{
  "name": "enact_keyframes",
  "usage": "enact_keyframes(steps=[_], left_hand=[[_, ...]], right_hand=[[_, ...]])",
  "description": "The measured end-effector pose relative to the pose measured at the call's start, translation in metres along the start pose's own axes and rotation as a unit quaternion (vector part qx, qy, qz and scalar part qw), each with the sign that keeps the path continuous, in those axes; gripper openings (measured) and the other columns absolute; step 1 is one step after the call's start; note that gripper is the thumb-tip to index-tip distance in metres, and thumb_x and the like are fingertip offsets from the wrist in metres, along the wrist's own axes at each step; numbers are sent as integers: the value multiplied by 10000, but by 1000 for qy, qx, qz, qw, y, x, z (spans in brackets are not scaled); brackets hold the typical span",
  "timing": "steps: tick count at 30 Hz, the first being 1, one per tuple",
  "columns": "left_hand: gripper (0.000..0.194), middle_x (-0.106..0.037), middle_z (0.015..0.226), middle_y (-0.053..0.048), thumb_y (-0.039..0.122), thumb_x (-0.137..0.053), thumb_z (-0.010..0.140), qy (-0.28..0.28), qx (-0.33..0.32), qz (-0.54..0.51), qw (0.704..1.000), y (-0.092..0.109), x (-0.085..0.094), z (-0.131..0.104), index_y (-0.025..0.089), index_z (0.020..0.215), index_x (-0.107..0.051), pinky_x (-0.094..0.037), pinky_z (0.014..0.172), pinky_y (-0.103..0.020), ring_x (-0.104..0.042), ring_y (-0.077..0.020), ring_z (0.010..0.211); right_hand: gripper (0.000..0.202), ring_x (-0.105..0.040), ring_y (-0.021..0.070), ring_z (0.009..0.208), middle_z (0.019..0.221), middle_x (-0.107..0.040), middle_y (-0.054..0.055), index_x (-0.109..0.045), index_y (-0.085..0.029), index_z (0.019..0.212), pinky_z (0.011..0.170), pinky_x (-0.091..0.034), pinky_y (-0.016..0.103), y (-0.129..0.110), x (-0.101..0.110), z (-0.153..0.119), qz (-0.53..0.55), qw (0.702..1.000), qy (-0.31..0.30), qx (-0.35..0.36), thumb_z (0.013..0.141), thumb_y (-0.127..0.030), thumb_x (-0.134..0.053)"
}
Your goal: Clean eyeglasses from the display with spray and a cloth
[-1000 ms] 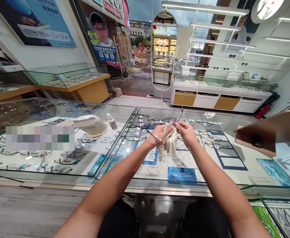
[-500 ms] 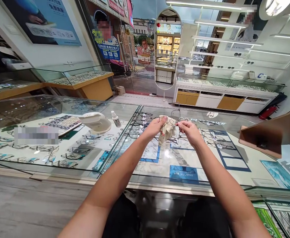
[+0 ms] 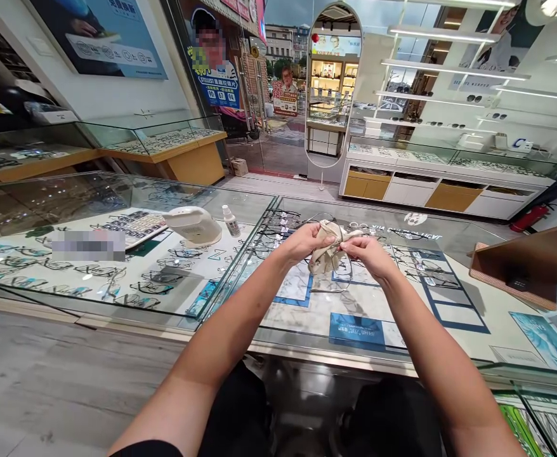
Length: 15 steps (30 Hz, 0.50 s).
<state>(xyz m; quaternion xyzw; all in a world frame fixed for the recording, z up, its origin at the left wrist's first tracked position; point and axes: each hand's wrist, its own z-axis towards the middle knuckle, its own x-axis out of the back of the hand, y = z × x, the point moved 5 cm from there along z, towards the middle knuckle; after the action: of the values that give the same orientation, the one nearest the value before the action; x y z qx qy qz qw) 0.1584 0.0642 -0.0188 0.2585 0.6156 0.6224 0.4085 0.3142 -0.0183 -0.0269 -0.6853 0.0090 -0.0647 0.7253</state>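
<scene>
The left hand [image 3: 303, 242] pinches beige cloth [image 3: 323, 260], the right hand [image 3: 368, 255] (grip nearly closed) grasps eyeglasses [image 3: 351, 273].

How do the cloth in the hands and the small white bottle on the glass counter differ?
The beige cloth is crumpled and limp; the white bottle is smooth-sided and upright. The left hand holds the cloth, while the bottle stands untouched. Both are pale.

Grey wood-look floor [image 3: 35, 381] shows before and behind a glass-topped table [image 3: 297, 327]. Beyond stand an oval mirror [image 3: 333, 86] and a low white-and-ochre cabinet [image 3: 438, 197], with lit shelves [image 3: 454, 70] above. A blue poster [image 3: 121, 41] hangs on the white wall [image 3: 102, 98] at left.
</scene>
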Motion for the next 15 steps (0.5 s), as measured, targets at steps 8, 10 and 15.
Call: enact_keyframes(steps=[8,10,15], left_hand=[[558,-623,603,8,632,-909,732,72,-1,82,994,-1,-7,-2,129,853,-701,-362,474,-244,-506,-99,462],[588,-633,607,-2,687,-875,750,89,-17,80,993,1,-6,-2,137,807,-674,-375,484,-246,-534,-108,479],[651,-688,665,-42,776,-762,820,64,-39,76,994,3,0,2,130,809,-684,-412,510,-252,-576,-123,507]], right_hand=[[539,-401,129,616,591,-574,-13,-760,-190,645,642,-298,332,3,-6,-1,15,1000,-1,-21,534,-670,-977],[526,-412,129,622,622,-610,0,-747,-189,638,648,-310,333,3,-7,0,24,1000,-2,-19,531,-642,-991],[515,-426,136,645,685,-636,13,-781,-193,701,647,-304,329,1,-4,2,35,999,6,3,587,-662,-962]])
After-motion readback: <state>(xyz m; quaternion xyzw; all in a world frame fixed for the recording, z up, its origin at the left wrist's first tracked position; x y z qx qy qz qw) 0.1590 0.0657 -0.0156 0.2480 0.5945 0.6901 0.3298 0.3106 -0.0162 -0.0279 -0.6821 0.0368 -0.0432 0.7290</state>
